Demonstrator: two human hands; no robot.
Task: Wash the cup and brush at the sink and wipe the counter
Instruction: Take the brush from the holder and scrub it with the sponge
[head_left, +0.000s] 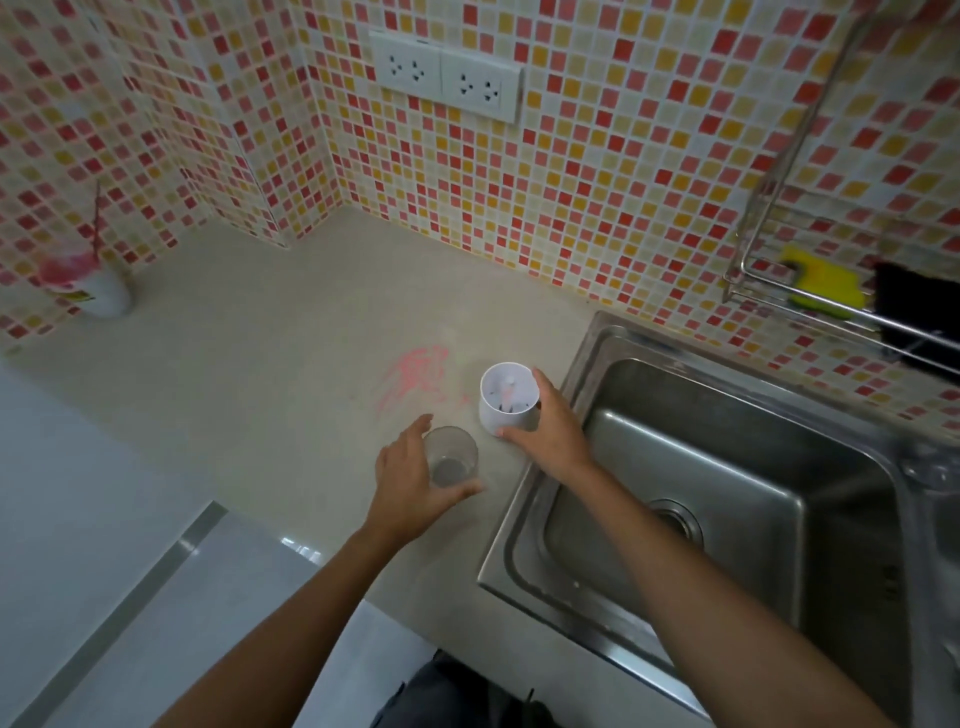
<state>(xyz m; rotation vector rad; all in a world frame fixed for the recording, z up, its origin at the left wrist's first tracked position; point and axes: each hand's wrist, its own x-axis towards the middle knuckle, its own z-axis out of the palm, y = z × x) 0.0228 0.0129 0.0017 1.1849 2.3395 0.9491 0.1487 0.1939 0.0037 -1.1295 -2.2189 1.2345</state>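
Observation:
A clear glass cup (451, 457) stands on the beige counter (270, 374) near the sink's left rim. My left hand (410, 483) curls around it, thumb in front and fingers behind. Just beyond stands a white cup (508, 397) with a brush (506, 392) upright inside it. My right hand (548, 421) wraps the white cup's right side, fingertips at its base. A pink smear (415, 376) marks the counter to the left of the white cup.
The steel sink (727, 499) lies to the right, its drain (675, 519) showing. A wire rack (831, 291) on the tiled wall holds a yellow sponge (823, 283) and a dark cloth (919, 317). A white pot with pink stains (98, 286) stands far left.

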